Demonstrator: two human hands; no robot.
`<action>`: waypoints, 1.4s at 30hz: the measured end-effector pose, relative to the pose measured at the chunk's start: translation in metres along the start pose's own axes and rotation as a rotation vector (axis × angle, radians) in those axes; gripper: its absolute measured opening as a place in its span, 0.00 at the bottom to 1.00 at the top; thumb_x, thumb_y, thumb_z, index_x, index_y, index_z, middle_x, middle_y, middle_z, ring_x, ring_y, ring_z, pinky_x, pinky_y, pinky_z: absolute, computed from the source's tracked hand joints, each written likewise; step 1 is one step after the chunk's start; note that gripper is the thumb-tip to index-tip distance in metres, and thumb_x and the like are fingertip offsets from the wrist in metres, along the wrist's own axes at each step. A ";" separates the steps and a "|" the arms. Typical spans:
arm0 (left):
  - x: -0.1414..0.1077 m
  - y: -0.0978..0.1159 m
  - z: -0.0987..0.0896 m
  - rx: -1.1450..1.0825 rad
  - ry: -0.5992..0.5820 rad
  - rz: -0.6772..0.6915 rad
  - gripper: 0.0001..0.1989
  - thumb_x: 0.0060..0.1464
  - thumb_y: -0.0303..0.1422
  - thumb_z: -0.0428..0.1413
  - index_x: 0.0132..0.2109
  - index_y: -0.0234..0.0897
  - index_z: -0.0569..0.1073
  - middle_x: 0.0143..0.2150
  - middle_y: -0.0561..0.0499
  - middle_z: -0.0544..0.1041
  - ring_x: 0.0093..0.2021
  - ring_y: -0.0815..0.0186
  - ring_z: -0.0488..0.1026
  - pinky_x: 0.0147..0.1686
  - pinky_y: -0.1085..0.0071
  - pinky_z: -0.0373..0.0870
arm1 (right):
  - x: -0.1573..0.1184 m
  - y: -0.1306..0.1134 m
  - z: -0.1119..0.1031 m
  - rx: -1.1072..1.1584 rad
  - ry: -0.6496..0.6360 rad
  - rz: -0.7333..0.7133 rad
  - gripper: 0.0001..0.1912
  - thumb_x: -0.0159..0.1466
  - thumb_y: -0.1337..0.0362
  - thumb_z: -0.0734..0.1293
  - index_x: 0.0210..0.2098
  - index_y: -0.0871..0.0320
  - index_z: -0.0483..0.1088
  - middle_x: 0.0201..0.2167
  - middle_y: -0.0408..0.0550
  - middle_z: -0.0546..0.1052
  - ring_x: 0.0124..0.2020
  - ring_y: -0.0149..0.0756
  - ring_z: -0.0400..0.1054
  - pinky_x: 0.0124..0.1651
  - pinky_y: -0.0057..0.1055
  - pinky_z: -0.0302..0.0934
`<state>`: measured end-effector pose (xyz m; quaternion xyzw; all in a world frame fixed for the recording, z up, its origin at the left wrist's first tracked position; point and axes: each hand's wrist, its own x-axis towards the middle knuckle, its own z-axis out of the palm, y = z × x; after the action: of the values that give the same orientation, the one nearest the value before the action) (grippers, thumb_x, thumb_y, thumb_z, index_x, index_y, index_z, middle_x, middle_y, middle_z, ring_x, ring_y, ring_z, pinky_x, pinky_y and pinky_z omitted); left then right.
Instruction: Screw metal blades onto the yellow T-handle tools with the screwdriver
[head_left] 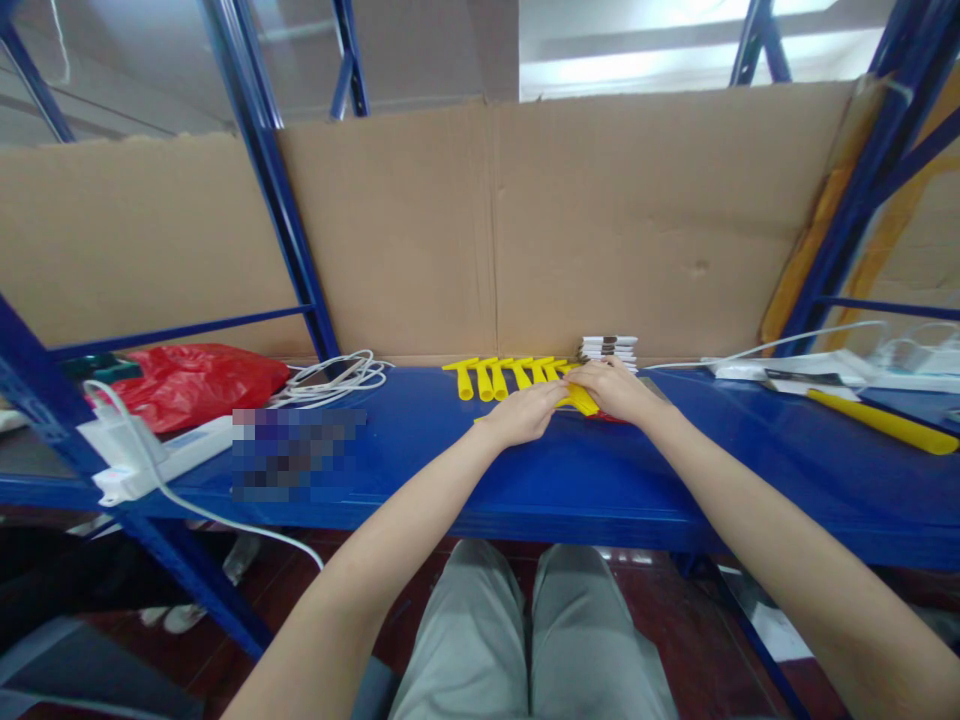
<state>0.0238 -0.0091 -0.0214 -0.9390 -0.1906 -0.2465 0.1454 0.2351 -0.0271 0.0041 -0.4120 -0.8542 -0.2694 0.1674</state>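
Both hands meet over the shelf, with a yellow T-shaped plastic tool, perhaps a small scraper or squeegee, between them. My left hand has its fingers closed on the tool's left side. From the right, my right hand grips the same piece, its fingers covering much of it. Just behind them, several similar yellow tools lie in a row, handles toward me. A stack of white pieces with dark bands stands behind my right hand. Something red shows partly beneath that hand.
The blue shelf is backed by cardboard between blue posts. At left are a red plastic bag, a coiled white cable and a power strip. A long yellow-handled tool lies at right.
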 end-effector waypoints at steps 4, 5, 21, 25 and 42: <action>0.000 0.002 -0.002 0.011 -0.024 -0.003 0.19 0.58 0.24 0.47 0.56 0.32 0.67 0.61 0.40 0.67 0.61 0.61 0.64 0.59 0.59 0.64 | -0.001 -0.001 -0.002 0.004 -0.016 -0.010 0.15 0.63 0.72 0.60 0.45 0.59 0.74 0.46 0.54 0.78 0.47 0.42 0.70 0.45 0.36 0.53; 0.001 0.002 -0.003 0.014 -0.029 -0.003 0.19 0.57 0.23 0.47 0.56 0.32 0.67 0.61 0.40 0.67 0.61 0.60 0.64 0.59 0.59 0.64 | -0.001 -0.001 -0.003 0.010 -0.016 -0.015 0.16 0.63 0.73 0.60 0.46 0.59 0.74 0.46 0.54 0.78 0.48 0.42 0.70 0.46 0.37 0.54; 0.002 0.005 -0.007 0.026 -0.030 0.010 0.21 0.59 0.23 0.45 0.57 0.32 0.67 0.61 0.41 0.68 0.61 0.61 0.64 0.60 0.59 0.62 | -0.007 0.006 -0.008 0.072 -0.007 -0.012 0.20 0.61 0.73 0.58 0.49 0.59 0.73 0.49 0.56 0.76 0.52 0.43 0.68 0.49 0.40 0.58; 0.002 0.005 -0.008 0.023 -0.035 0.008 0.20 0.59 0.22 0.45 0.57 0.33 0.68 0.60 0.42 0.68 0.61 0.62 0.65 0.59 0.60 0.63 | -0.007 0.006 -0.008 0.062 -0.010 -0.015 0.21 0.59 0.75 0.59 0.49 0.58 0.73 0.49 0.55 0.77 0.51 0.43 0.68 0.49 0.39 0.58; 0.004 0.006 -0.009 0.020 -0.018 -0.001 0.20 0.59 0.22 0.46 0.58 0.31 0.67 0.60 0.40 0.68 0.60 0.61 0.65 0.59 0.59 0.63 | -0.007 0.013 -0.008 0.070 0.017 -0.061 0.20 0.60 0.74 0.60 0.48 0.59 0.75 0.47 0.56 0.78 0.48 0.43 0.70 0.50 0.39 0.61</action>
<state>0.0259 -0.0169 -0.0127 -0.9396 -0.1949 -0.2364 0.1528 0.2503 -0.0294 0.0114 -0.3774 -0.8738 -0.2477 0.1808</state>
